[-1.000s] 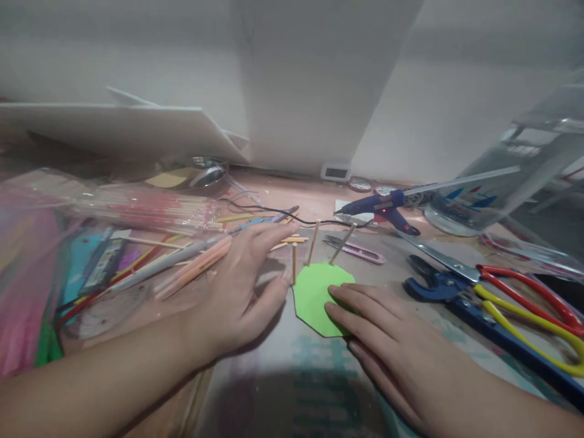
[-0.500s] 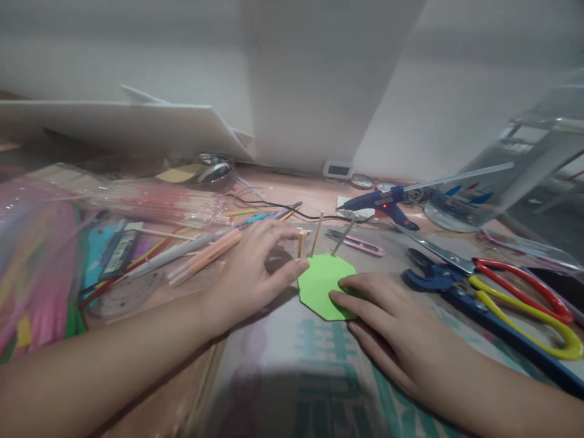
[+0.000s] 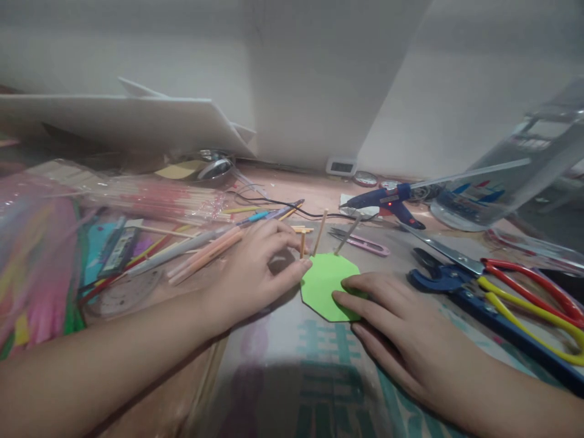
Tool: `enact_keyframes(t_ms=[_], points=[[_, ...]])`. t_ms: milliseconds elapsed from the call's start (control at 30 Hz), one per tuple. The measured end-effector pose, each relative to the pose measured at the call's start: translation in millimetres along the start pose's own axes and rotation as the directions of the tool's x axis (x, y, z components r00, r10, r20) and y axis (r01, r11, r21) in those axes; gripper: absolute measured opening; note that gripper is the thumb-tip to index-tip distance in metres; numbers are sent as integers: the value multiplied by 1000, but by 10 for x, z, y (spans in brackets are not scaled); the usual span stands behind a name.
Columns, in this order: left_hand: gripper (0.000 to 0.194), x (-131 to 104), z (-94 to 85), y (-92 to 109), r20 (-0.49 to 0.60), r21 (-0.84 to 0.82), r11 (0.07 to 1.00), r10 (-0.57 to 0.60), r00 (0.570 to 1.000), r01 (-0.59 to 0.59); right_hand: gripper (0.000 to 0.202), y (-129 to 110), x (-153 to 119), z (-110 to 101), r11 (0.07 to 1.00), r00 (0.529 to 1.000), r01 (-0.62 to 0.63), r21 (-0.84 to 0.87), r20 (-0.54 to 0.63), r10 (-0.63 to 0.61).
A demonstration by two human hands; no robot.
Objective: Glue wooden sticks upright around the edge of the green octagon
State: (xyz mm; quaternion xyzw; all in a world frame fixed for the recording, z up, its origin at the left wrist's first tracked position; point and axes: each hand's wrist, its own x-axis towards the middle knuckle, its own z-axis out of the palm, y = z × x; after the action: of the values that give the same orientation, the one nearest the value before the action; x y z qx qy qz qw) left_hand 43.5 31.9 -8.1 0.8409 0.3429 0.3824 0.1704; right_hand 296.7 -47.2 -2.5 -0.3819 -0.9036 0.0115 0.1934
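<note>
Drawn in since the earliest frame with the left hand (image 3: pixel 255 271), from loosely spread fingers to thumb and index bent closer around the nearest upright stick (image 3: pixel 303 243); shifted only slightly with the view since the middle one. Touching the green piece (image 3: pixel 326 286) at its left corner with the thumb, apparently to steady stick and corner together; cannot tell whether pinching the stick firmly. Resting the right hand (image 3: pixel 396 322) flattened and empty of any tool, fingertips over the green piece's right side, probably to keep it from sliding. Lying flat between both hands on the printed sheet (image 3: pixel 280 340), with two more sticks rising from the far edge, both leaning right.

Beyond, near the sticks, pink-handled snips (image 3: pixel 365 243). Farther back, glue gun (image 3: pixel 387 198) with a red light lit, nozzle over a white card (image 3: pixel 353 204), likely to catch drips. To the right, within reach, blue cutter (image 3: pixel 442 280) beside red-and-yellow-handled scissors (image 3: pixel 474 264). To the left, pens (image 3: pixel 205 258) and bagged sticks (image 3: pixel 168 201).

Cannot read the large teal characters on the sheet with certainty, nor the dark label on the small case (image 3: pixel 116 248), the glue gun's marking or the small display (image 3: pixel 341 166). On the clear jug (image 3: pixel 483 194), blue and red sail shapes above illegible lettering.
</note>
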Motion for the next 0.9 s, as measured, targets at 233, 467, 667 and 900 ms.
enact_keyframes(t_ms=[233, 467, 667, 900], points=[[8, -4, 11, -12, -30, -2, 999, 32, 999, -32, 30, 0, -15, -5, 1000, 1000, 2, 11, 30, -2], [4, 1, 23, -14, -46, -12, 998, 54, 998, -54, 30, 6, -5, 14, 1000, 1000, -5, -5, 19, 5], [7, 17, 14, -12, -22, -27, 999, 29, 999, -29, 30, 5, -18, 9, 1000, 1000, 7, -2, 17, -7], [9, 2, 5, -17, -19, -32, 999, 26, 999, -27, 31, 11, -17, 24, 1000, 1000, 5, -3, 24, -5]])
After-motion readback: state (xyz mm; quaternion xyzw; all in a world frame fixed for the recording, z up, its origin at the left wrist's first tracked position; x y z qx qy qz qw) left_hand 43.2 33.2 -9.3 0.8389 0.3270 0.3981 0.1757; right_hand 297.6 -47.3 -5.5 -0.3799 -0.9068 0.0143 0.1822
